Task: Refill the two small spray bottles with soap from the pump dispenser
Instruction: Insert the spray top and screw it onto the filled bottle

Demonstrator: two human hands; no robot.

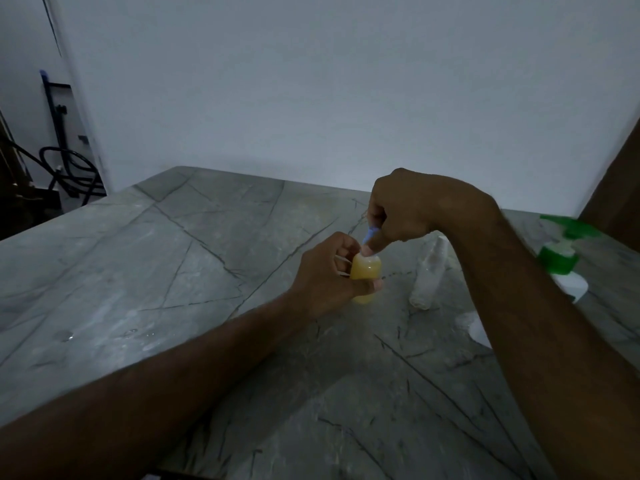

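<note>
My left hand (325, 275) grips a small spray bottle (366, 271) full of yellow soap, standing on the grey stone table (207, 254). My right hand (398, 209) is closed over its top, fingers pinching a blue spray cap (370, 233) at the bottle's neck. A second small spray bottle (427, 275), clear with a white cap, stands upright just to the right, partly behind my right forearm. The pump dispenser (561, 258), with green collar, green pump head and white body, stands at the right edge, partly hidden by that arm.
A white object (479, 332) lies on the table below the dispenser, mostly hidden by my right forearm. A white wall runs behind the table. Dark cables and a stand (65, 164) sit on the floor at far left. Small wet drops (69, 336) mark the table's left part.
</note>
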